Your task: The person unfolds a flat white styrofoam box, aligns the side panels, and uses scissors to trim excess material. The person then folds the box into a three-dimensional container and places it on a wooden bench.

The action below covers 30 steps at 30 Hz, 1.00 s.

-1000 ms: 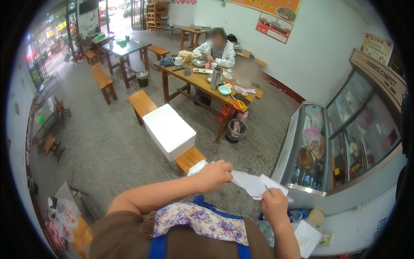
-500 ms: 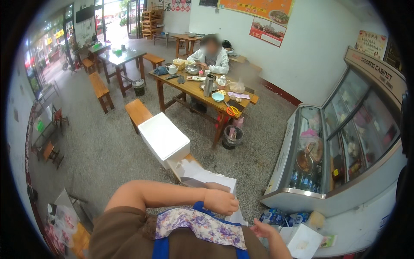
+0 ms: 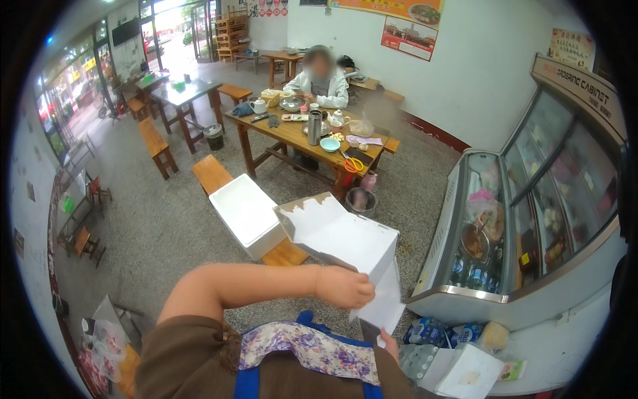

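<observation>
An opened cardboard box (image 3: 345, 233), white on the inside and torn along its far edge, hangs in front of me. My left hand (image 3: 344, 287) reaches across my body, its fingers closed on the near edge of the box. At a lower corner of the same box is my right hand (image 3: 391, 343), its thumb against the cardboard and most of its fingers hidden. Just beyond the box, a white foam box (image 3: 247, 214) rests on a wooden bench (image 3: 284, 255).
Past the bench, a person in a white jacket sits at a wooden table (image 3: 282, 136) with dishes, a steel flask and orange-handled scissors. A bin (image 3: 361, 201) stands beside it. On the right is a glass display fridge (image 3: 488, 292), with wrapped bottles (image 3: 425, 331) and a white carton (image 3: 468, 374) nearer me.
The cardboard box has been lifted off the bench and moved right, spreading wider. My left hand rose with it slightly, and my right hand came in to touch its corner.
</observation>
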Motion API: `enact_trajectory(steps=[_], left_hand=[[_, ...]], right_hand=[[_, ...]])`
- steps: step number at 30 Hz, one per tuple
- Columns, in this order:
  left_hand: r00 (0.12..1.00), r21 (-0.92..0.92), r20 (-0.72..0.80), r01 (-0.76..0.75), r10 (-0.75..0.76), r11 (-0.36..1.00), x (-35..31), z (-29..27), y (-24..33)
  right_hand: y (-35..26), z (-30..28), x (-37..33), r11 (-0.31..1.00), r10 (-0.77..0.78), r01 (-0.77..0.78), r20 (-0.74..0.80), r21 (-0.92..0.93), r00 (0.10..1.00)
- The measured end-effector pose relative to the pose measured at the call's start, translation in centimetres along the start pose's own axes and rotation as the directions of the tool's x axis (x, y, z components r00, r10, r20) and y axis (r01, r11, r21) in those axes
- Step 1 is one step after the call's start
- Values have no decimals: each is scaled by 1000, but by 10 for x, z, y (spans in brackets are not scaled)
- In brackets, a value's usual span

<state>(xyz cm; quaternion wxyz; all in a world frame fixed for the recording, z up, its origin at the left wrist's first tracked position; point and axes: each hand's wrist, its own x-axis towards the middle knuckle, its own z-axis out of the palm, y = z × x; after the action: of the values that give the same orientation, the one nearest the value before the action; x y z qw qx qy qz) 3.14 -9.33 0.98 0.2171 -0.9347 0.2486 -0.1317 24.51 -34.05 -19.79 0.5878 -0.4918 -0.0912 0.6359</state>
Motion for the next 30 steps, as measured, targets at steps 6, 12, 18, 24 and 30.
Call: enact_trajectory(steps=[6, 12, 18, 24, 30], left_hand=[[894, -91, -31, 443, -447, 892, -42, 44, -7], [444, -285, 129, 873, -887, 395, -41, 73, 22], [114, -226, 413, 974, -903, 20, -36, 91, 50], [-156, -358, 276, 899, -948, -252, -41, 98, 37], [-260, -706, 154, 646, -953, -290, -32, 88, 25]], right_hand=[[-91, -31, 44, 946, -250, 246, -8, 212, 968], [-178, -2, 36, 898, -441, 440, 48, 27, 896], [-203, 9, 30, 876, -471, 479, 108, -60, 875], [-197, 22, 29, 888, -448, 453, 74, -74, 891], [-184, 11, 36, 870, -488, 491, 55, -52, 871]])
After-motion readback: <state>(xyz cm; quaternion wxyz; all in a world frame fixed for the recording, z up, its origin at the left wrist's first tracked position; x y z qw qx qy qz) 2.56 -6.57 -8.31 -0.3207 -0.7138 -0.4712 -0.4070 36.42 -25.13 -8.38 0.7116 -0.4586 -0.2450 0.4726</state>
